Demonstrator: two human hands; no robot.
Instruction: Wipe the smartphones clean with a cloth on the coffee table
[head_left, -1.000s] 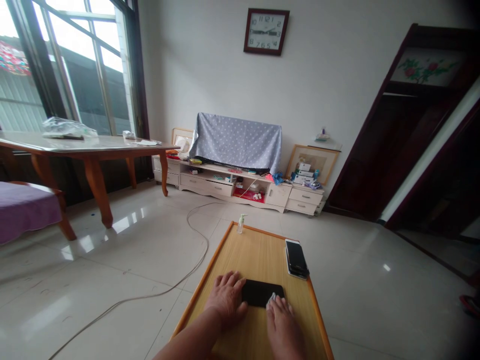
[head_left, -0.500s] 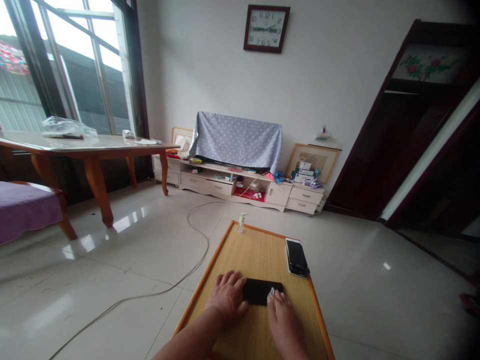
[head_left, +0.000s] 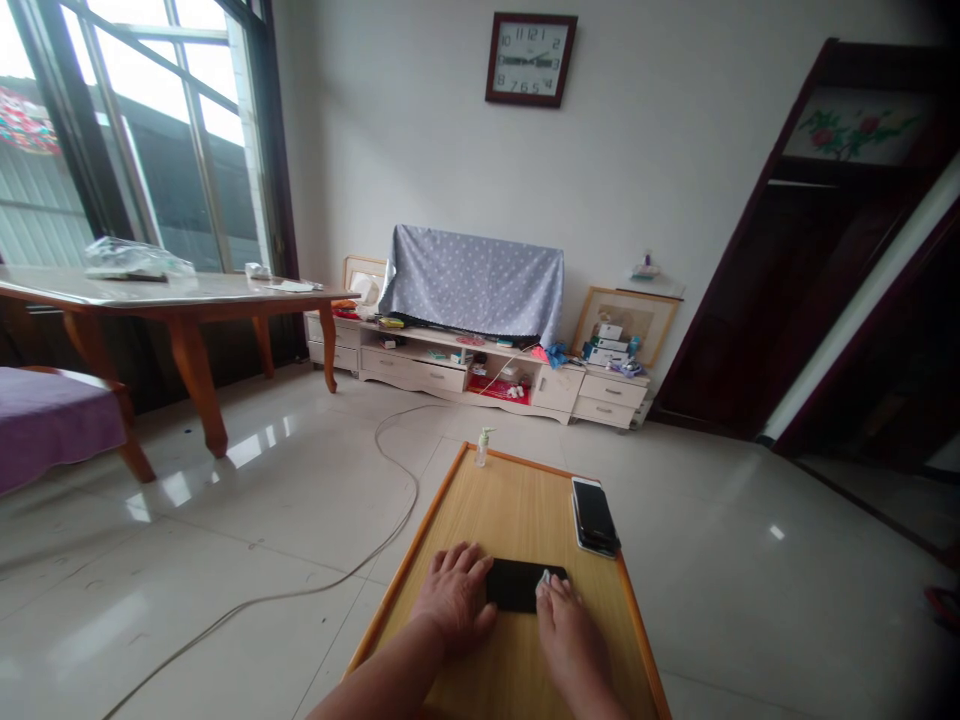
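Note:
A black phone (head_left: 513,585) lies flat on a small wooden table (head_left: 517,510) right in front of me. My left hand (head_left: 452,597) rests flat on the table with spread fingers against the phone's left end. My right hand (head_left: 568,625) presses a small white cloth (head_left: 543,578) onto the phone's right end with its fingertips together. A second phone (head_left: 594,515) lies near the table's right edge. A small clear pump bottle (head_left: 484,447) stands at the table's far left corner.
A grey cable (head_left: 390,460) snakes over the shiny tiled floor to the left. A large wooden table (head_left: 172,300) and a purple-cushioned seat (head_left: 52,420) stand at left. A low TV cabinet (head_left: 480,370) with a covered screen lines the far wall. A dark doorway (head_left: 847,300) is at right.
My right hand with the white cloth has slid slightly leftward along the black phone. My left hand has stayed in place.

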